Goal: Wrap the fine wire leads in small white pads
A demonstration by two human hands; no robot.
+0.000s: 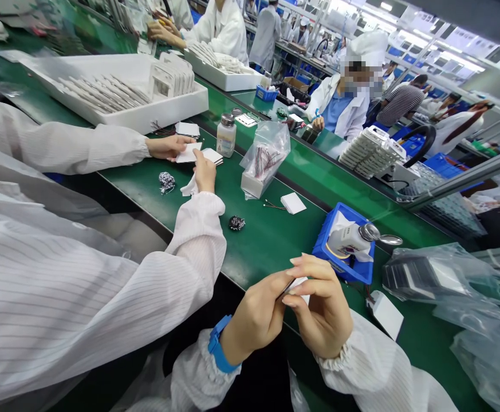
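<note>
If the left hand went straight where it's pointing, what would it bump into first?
Probably the right hand, just ahead of the left hand at the thin white piece both seem to hold, though depth is hard to judge.

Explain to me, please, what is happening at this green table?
The person wearing the camera holds a thin white piece between the fingertips of the left hand and right hand, above the table's near edge; the fingers hide most of it. Beyond them, a blue bin holds a bottle. To the left, a co-worker's hands handle flat white pieces near a long white tray. What the pieces are, I cannot tell.
</note>
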